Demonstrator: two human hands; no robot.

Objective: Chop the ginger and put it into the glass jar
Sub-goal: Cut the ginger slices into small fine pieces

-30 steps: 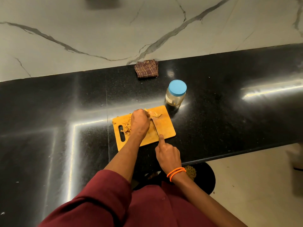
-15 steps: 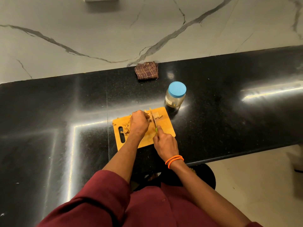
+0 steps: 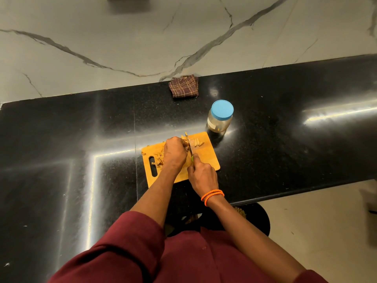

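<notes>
Item: ginger (image 3: pixel 184 143), at the centre of the frame on a wooden cutting board (image 3: pixel 206 160) lying on the black surface (image 3: pixel 285 139). We count one uncut piece under the left hand (image 3: pixel 175 153), whose fingers curl over it and press it to the board; cut slivers (image 3: pixel 197 143) lie just right of the blade, and a scatter of peel or scraps (image 3: pixel 159 159) sits left of the hand.

Tool: knife (image 3: pixel 190 149), its handle gripped in the right hand (image 3: pixel 203 175), blade edge-down beside the left fingertips.

Handling, as we judge it: light, firm and fibrous, somewhat slick where cut (it may roll or skid). We would hold the uncut end with tucked fingertips; the slivers are small and better gathered by pinch or scraped off the board.

Destination: glass jar (image 3: pixel 220 121), upper right of the board, apart from it, its blue lid (image 3: pixel 222 110) on.
</notes>
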